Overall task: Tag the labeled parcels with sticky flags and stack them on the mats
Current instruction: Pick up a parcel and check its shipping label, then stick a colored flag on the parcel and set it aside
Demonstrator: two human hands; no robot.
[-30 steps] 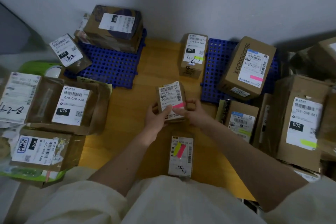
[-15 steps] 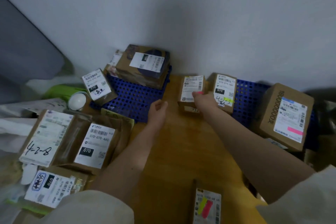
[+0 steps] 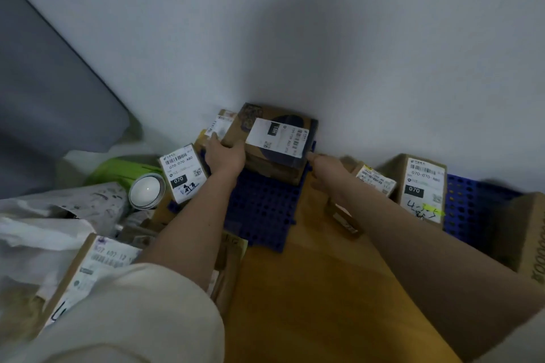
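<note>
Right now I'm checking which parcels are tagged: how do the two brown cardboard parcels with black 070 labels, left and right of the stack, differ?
The left 070 parcel shows no sticky flag; the right 070 parcel carries a yellow-green flag low on its label. The left one leans at the blue plastic mat; the right one stands upright. Both bear handwritten marks.

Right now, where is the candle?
Left in the head view: the candle sits beside the 070 parcel, left of the blue mat.
</note>
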